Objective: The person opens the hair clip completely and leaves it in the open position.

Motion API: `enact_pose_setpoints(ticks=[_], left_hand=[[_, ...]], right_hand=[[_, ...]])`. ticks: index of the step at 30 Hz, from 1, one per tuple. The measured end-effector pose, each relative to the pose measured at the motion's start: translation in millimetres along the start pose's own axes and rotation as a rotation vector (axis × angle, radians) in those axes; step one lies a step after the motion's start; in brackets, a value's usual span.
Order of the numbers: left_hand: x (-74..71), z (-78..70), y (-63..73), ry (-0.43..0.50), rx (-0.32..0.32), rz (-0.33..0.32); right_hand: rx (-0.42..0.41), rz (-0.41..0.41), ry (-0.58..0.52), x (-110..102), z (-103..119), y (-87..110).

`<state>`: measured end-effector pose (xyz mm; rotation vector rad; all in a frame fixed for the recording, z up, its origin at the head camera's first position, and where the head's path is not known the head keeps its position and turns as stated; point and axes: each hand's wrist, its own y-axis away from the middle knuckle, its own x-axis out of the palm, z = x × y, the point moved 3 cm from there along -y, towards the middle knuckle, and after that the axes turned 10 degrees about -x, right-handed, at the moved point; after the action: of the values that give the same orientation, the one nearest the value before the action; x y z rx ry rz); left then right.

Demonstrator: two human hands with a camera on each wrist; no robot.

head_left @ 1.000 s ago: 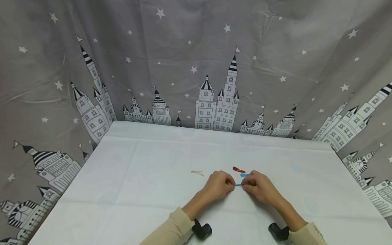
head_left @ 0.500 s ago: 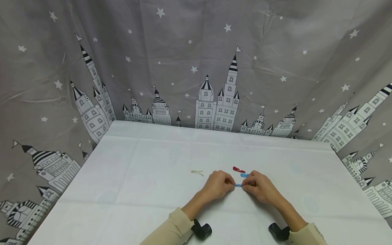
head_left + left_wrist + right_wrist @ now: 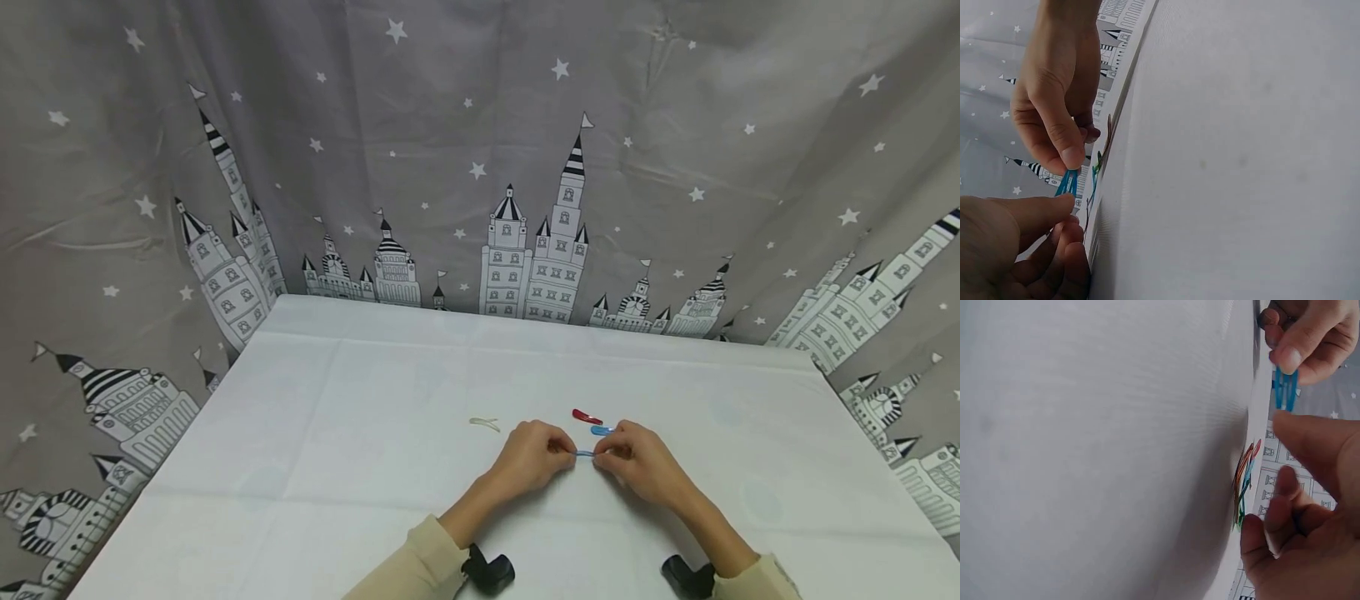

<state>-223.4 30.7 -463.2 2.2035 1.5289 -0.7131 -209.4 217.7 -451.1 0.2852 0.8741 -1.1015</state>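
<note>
A blue snap hair clip (image 3: 584,453) spans the small gap between the two hands, low over the white table. My left hand (image 3: 531,455) pinches one end of it between thumb and fingers. The other end is pinched by my right hand (image 3: 641,463). In the right wrist view the clip (image 3: 1285,390) shows its slim parallel prongs. Just beyond the right fingertips lies a second blue hair clip (image 3: 601,431), partly covered by that hand. A red hair clip (image 3: 587,417) lies behind it. Whether the held clip is snapped or sprung cannot be told.
To the left of the left hand, a cream hair clip (image 3: 484,423) lies with its prongs spread apart. The white cloth-covered table (image 3: 360,433) reaches back to a grey curtain (image 3: 420,108) printed with castles and stars. Black wrist devices (image 3: 489,572) sit beside the sleeves.
Almost nothing differs. Both hands keep their pinch on the blue hair clip in the same place, and the head view has shifted very slightly.
</note>
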Motion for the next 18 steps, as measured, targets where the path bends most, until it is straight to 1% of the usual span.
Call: enact_pose_setpoints(ticks=[3,11,15,18], left_hand=[[-4.8,0.8,5.2,0.029,0.004,-0.006],[-23.1,5.7,19.1,0.098,0.016,0.013],[-34.4,9.3,29.5,0.109,0.005,0.019],[-42.4,12.3,38.8,0.114,-0.005,0.021]], right_hand=[[-0.026,-0.027,-0.012,1,5,1.3],[-0.158,-0.063,-0.093,7,24,1.8],[-0.227,-0.058,-0.109,13,36,0.0],[-0.251,-0.039,-0.118,18,45,-1.3]])
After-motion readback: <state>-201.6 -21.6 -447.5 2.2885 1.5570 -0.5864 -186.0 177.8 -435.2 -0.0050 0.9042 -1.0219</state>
